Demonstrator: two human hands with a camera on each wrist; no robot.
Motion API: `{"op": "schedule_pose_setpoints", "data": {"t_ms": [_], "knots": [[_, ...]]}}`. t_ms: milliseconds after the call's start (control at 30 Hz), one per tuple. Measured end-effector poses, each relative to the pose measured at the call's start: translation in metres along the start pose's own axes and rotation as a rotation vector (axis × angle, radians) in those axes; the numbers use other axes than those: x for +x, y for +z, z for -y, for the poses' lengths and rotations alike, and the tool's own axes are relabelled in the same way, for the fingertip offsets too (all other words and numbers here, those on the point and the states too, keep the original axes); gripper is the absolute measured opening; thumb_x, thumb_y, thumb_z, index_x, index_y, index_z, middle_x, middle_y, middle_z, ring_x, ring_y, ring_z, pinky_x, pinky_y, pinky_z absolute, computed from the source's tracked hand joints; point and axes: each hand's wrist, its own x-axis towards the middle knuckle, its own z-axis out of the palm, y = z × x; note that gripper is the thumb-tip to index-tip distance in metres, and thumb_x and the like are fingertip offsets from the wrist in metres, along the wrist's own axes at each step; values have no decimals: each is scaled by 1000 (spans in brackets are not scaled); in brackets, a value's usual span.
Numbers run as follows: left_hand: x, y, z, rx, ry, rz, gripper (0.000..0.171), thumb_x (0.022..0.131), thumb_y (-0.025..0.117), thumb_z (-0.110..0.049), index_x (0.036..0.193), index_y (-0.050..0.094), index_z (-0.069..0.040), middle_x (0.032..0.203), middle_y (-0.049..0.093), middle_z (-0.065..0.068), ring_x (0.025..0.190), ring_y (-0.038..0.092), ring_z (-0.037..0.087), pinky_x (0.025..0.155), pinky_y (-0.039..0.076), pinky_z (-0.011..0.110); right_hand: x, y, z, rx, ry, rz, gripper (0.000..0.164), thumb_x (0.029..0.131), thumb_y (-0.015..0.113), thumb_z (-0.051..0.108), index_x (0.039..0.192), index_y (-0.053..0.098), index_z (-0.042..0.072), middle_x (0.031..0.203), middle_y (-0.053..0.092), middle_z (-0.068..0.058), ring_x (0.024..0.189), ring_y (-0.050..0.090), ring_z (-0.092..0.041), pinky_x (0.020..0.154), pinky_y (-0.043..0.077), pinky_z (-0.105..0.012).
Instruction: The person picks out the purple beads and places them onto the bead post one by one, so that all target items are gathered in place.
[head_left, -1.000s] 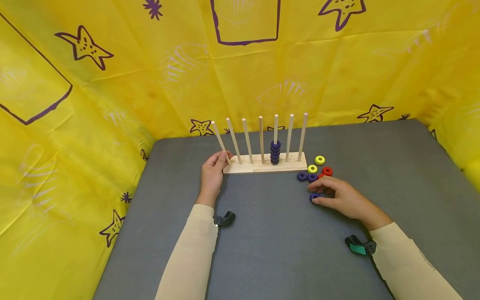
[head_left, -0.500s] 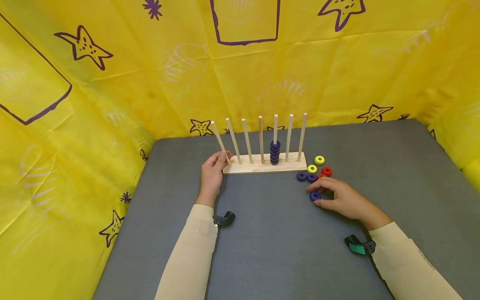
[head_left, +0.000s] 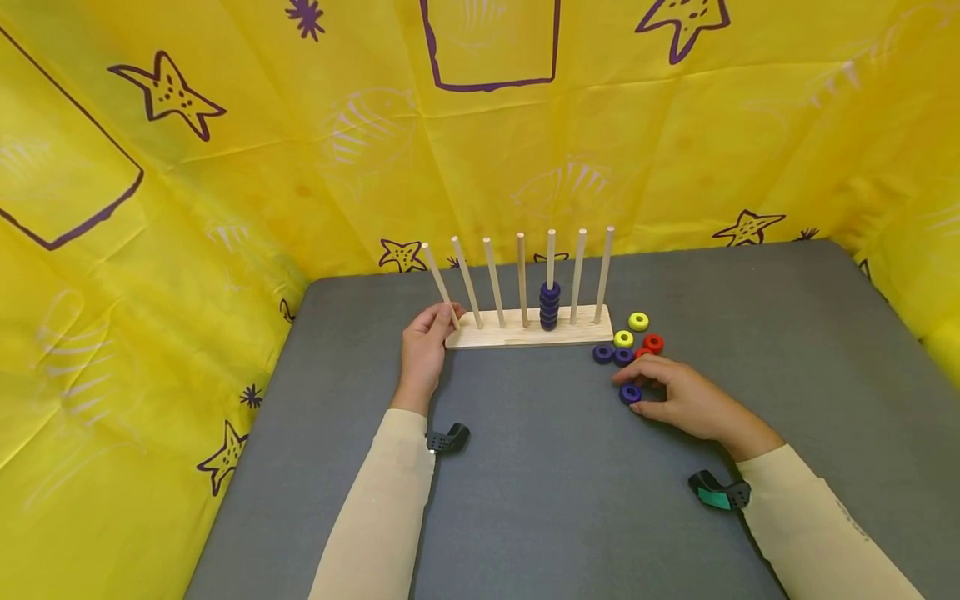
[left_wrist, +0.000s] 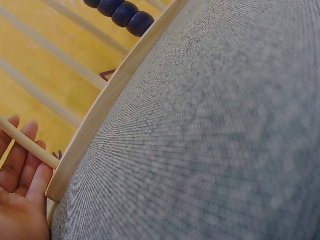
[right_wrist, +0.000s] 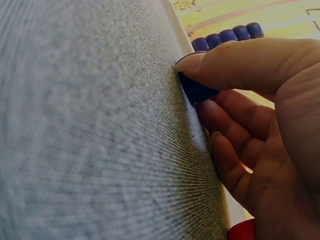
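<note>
A wooden peg stand with several upright pegs stands near the back of the table; dark blue rings are stacked on one peg. My left hand holds the stand's left end, thumb beside the base and fingers behind the outermost peg. To the right, a loose dark blue ring lies between the thumb and curled fingers of my right hand. In the right wrist view, the thumb covers part of this ring, with fingertips behind it.
Beyond my right hand lie two more blue rings, two yellow rings and two red rings, one partly hidden by the fingers. Yellow patterned cloth hangs behind and beside the grey table.
My right thumb has slid slightly right across the loose blue ring, showing more of it; the ring has shifted a little. The left hand and peg stand have stayed put.
</note>
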Motion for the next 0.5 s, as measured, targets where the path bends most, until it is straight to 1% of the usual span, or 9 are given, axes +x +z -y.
{"op": "schedule_pose_setpoints", "data": {"t_ms": [100, 167, 300, 367, 500], "knots": [[-1, 0, -1, -3, -4, -5, 35, 112, 66, -24, 123, 76, 8, 120, 75, 25, 117, 70, 35, 106, 55, 46, 0, 0, 0, -1, 4, 5, 37, 94, 86, 0, 127, 76, 12, 126, 71, 1, 108, 62, -21, 94, 55, -39], [-1, 1, 0, -7, -4, -8, 34, 113, 65, -22, 124, 75, 9, 121, 74, 27, 118, 70, 38, 107, 54, 48, 0, 0, 1, -1, 10, 7, 35, 94, 86, 2, 127, 76, 13, 126, 71, 1, 108, 62, -21, 95, 54, -41], [0, 0, 1, -15, -2, -8, 34, 112, 67, -22, 123, 75, 9, 119, 75, 26, 118, 70, 39, 106, 54, 49, 0, 0, 2, -2, 17, 3, 34, 96, 86, 6, 127, 76, 14, 125, 71, 2, 108, 61, -22, 95, 54, -45], [0, 0, 1, -17, 2, -3, 35, 112, 67, -24, 122, 76, 8, 118, 75, 24, 117, 70, 37, 106, 55, 47, -1, 0, 2, 0, 16, -7, 34, 96, 86, 6, 127, 77, 14, 124, 71, 2, 107, 61, -22, 94, 53, -45], [0, -1, 2, -7, 11, 3, 36, 111, 68, -28, 122, 77, 6, 117, 77, 20, 116, 71, 33, 105, 55, 44, -1, 1, 0, 7, -2, -31, 33, 95, 86, 4, 125, 77, 14, 121, 71, 4, 104, 60, -21, 90, 53, -39]]}}
